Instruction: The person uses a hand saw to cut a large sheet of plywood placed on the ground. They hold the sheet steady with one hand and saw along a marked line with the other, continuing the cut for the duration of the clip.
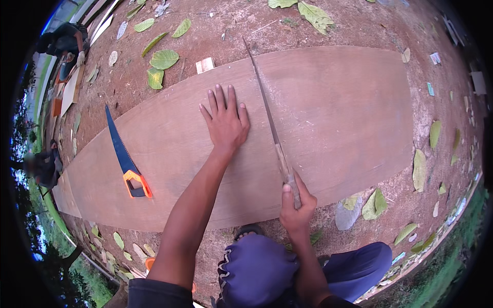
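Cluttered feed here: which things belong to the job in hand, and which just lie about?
Job:
long brown wooden sheet, under left hand
thin dark saw with brown handle, in right hand

Lying about:
blue-bladed saw with orange-black handle, now idle
green oval leaves

Toward 5 o'clock, the right hand [298,213] is partly covering the saw handle [282,159]. At 6 o'clock, the knee [259,272] is concealing most of a sandalled foot [249,231]; at 7 o'clock, the left forearm [187,220] is masking part of an orange object [149,263] of indeterminable kind. At 9 o'clock, a co-worker's head [31,165] is appearing blurred. At 12 o'clock, a leaf [282,3] is running past the upper edge.
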A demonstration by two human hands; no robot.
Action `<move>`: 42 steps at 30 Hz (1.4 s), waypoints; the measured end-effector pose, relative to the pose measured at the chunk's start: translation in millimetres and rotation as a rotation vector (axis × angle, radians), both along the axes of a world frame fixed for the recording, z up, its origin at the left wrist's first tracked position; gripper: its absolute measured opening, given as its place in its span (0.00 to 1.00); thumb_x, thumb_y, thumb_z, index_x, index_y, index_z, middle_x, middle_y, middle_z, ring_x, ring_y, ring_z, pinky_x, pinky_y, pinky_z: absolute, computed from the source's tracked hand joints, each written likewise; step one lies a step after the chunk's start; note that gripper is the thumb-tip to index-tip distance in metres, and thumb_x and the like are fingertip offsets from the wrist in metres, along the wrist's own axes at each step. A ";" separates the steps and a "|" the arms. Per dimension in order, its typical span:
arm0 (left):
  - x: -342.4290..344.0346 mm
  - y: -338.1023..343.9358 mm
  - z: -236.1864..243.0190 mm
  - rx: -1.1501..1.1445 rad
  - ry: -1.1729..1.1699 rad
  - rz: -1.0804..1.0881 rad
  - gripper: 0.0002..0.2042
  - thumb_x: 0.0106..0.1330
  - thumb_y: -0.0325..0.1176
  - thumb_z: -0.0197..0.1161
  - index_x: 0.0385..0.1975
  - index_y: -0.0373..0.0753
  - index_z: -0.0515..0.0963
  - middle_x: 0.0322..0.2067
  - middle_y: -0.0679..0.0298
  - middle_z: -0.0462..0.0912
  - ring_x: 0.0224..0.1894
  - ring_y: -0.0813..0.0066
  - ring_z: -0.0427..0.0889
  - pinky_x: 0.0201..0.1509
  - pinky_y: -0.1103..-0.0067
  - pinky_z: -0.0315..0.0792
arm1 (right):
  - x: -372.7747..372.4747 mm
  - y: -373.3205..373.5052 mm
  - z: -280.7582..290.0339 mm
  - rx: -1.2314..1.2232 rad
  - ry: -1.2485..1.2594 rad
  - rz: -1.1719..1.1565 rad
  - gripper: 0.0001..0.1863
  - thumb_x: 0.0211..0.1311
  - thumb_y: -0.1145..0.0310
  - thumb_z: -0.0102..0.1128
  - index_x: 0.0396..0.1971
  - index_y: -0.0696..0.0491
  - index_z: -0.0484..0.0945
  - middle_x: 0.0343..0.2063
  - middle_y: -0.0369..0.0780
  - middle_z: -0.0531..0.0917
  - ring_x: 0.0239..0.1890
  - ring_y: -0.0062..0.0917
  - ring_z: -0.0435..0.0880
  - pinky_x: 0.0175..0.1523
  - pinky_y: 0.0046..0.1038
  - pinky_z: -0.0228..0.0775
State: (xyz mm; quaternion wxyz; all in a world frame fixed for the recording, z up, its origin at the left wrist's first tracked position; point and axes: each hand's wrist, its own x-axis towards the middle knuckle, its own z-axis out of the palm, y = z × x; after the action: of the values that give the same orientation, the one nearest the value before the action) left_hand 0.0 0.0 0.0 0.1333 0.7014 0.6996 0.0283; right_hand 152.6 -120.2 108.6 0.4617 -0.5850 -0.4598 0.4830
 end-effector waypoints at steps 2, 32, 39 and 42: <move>-15.6 20.7 7.5 0.032 0.020 0.034 0.30 0.76 0.47 0.44 0.76 0.44 0.59 0.77 0.50 0.53 0.80 0.48 0.45 0.79 0.44 0.34 | -29.6 54.1 -8.0 -0.210 -0.082 -0.235 0.24 0.72 0.65 0.59 0.60 0.67 0.76 0.50 0.55 0.86 0.56 0.28 0.81 0.62 0.31 0.70; -10.5 120.1 -2.9 0.294 0.046 -0.029 0.30 0.75 0.47 0.44 0.76 0.45 0.59 0.78 0.51 0.52 0.80 0.49 0.45 0.79 0.45 0.33 | -17.5 200.6 -32.0 -0.075 -0.018 -0.195 0.21 0.72 0.70 0.59 0.59 0.67 0.77 0.44 0.49 0.88 0.45 0.22 0.83 0.52 0.25 0.74; -27.7 118.1 -5.6 0.323 0.086 -0.005 0.30 0.76 0.47 0.44 0.76 0.45 0.59 0.77 0.50 0.53 0.80 0.48 0.46 0.79 0.45 0.35 | -16.1 8.4 -20.0 0.120 -0.166 -0.246 0.24 0.67 0.71 0.62 0.60 0.67 0.76 0.41 0.51 0.89 0.45 0.32 0.89 0.53 0.29 0.78; -27.9 114.9 -0.2 0.296 0.099 -0.003 0.30 0.76 0.46 0.44 0.76 0.44 0.58 0.77 0.50 0.52 0.80 0.48 0.45 0.79 0.46 0.35 | -24.0 36.3 -26.5 0.058 -0.135 -0.245 0.24 0.68 0.70 0.62 0.60 0.67 0.76 0.39 0.54 0.88 0.40 0.31 0.90 0.48 0.29 0.79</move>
State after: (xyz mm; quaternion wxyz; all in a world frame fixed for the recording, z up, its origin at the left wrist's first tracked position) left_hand -27.9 114.9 -0.2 -0.0062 0.7151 0.6923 0.0965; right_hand 128.6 -83.9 82.1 0.5018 -0.6543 -0.4289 0.3689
